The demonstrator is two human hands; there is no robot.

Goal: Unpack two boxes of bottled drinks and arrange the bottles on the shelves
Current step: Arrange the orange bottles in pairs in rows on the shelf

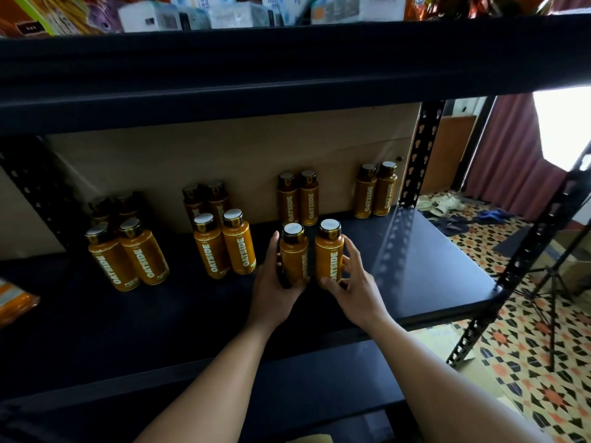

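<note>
A black metal shelf fills the middle of the frame, seen from just above. Two bare arms reach in from the bottom edge toward its centre.

The left hand grips the left bottle. Its thumb lies up the bottle's left side and its fingers are curled round the lower part. The right hand grips the right bottle, with fingers clamped on the bottle's right side and the thumb pressed low on the label.

Both bottles are upright, side by side and nearly touching. They are orange with dark caps, and the right one reads OATSIDE. The hands hide their bases, so I cannot tell whether they rest on the shelf.

Left of the hands, two front pairs of the same bottles stand on the shelf, each pair close together. Behind them, four back pairs line up along a brown back board, from the dim left to the brighter right.

An upper shelf crosses the top of the frame and carries boxes. An orange packet lies on the shelf at the left edge.

At the right, beyond the shelf's post, there is a patterned tiled floor. A tripod stands on it, and sandals lie near a dark red curtain.
</note>
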